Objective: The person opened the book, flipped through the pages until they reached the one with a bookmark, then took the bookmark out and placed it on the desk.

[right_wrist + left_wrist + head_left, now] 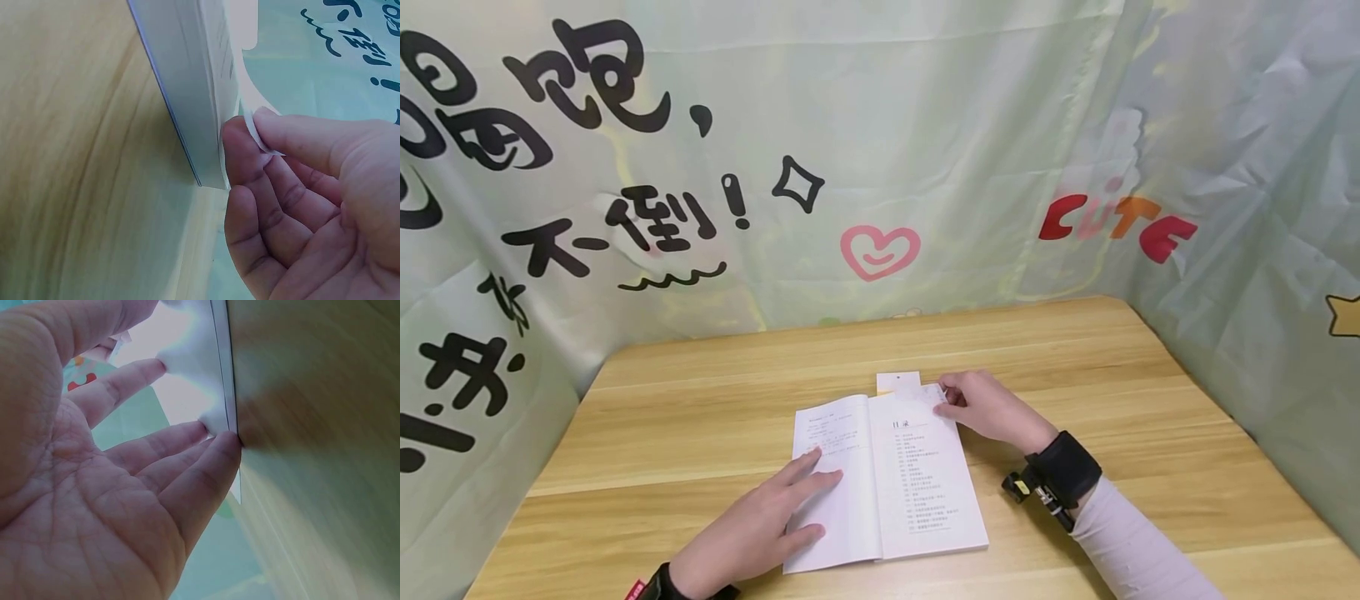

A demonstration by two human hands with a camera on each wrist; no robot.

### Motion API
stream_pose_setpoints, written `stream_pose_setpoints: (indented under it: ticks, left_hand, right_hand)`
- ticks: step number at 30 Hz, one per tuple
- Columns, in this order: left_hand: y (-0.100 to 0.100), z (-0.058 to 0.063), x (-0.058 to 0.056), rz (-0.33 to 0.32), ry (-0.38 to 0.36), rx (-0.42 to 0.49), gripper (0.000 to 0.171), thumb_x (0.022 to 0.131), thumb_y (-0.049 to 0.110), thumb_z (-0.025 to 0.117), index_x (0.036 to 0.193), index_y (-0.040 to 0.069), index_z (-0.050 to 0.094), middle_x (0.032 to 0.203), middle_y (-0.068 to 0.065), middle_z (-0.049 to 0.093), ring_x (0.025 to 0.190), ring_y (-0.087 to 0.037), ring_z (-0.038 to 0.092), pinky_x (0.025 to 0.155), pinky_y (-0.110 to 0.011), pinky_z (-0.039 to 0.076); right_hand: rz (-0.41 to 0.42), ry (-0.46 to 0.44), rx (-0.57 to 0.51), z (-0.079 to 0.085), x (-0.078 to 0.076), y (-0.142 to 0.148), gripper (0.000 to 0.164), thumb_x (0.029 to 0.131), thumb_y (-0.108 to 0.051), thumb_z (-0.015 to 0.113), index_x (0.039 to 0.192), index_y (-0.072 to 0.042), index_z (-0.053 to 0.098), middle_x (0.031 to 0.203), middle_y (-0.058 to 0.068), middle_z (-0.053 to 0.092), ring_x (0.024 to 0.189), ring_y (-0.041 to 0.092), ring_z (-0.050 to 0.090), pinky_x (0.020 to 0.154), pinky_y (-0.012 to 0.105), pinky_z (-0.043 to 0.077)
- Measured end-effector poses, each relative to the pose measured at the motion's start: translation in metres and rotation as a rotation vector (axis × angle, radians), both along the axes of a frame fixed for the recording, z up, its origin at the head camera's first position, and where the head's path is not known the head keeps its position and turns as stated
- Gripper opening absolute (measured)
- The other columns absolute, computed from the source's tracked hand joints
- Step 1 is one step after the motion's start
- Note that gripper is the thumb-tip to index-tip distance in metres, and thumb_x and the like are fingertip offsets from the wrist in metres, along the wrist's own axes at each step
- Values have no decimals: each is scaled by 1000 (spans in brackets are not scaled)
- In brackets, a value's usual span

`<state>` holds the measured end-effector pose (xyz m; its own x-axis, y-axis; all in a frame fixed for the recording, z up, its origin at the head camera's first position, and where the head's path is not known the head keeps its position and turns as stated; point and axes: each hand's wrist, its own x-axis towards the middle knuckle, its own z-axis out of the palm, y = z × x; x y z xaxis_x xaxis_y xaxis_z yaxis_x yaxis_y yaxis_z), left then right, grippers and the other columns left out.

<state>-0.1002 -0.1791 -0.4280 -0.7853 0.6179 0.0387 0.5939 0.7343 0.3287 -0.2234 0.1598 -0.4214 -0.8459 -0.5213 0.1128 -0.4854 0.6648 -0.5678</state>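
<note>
An open book [925,467] lies on the table, with a Chinese contents page on its right side. My right hand [988,406] is at that page's top right corner; in the right wrist view the thumb and index finger pinch the curled page [253,128], which stands away from the thick page block [187,94]. My left hand [767,521] rests on the left page [835,517] with its fingers spread. In the left wrist view its fingertips [228,440] touch the paper near the edge.
A white card [898,382] with a small hole sticks out beyond the book's top edge. The wooden table [700,408] reaches back to a printed cloth backdrop [970,150]. Each wrist wears a black strap [1063,471].
</note>
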Motion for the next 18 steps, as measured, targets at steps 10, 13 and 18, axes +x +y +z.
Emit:
stream_pose_setpoints:
  ticks: [10,13,18]
  left_hand:
    - [2,3,1,16,-25,0,57,91,33,65,144,21,47,151,-16,31,132,-28,37,95,-43,43]
    - [3,3,2,14,-26,3,57,92,33,65,144,21,47,151,-16,30,132,-28,37,94,-43,44]
    - [3,3,1,15,-26,6,58,91,34,65,144,22,46,151,-16,30,131,-28,38,93,-43,45]
  right_hand:
    - [-16,-12,-7,1,0,2,19,90,-16,69,78,-10,55,66,-5,51,58,8,43,54,24,34]
    - [-24,-10,-7,1,0,2,19,90,-16,69,77,-11,55,65,-5,49,57,8,42,53,23,33]
    - [-33,-1,-2,1,-2,3,21,90,-16,69,76,-11,53,65,-6,48,56,8,41,53,23,33]
